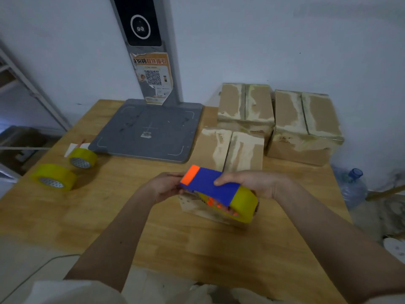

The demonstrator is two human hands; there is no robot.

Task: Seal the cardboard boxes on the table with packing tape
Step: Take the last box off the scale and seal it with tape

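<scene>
A blue and orange tape dispenser [210, 186] loaded with a yellow tape roll [244, 204] hovers over a small cardboard box [192, 206] near the table's middle. My right hand [252, 183] grips the dispenser's body from the right side. My left hand [166, 186] holds its orange front end. Most of that small box is hidden under the dispenser. Three more cardboard boxes stand behind: one just beyond the dispenser [230, 150], one at the back [245, 106], one at the back right [306, 126].
Two spare yellow tape rolls [53, 176] [83, 157] lie at the table's left. A grey scanner stand [146, 130] with a post occupies the back centre. A water bottle [352, 187] sits off the right edge. The wooden table [109, 216] shows bare wood near me.
</scene>
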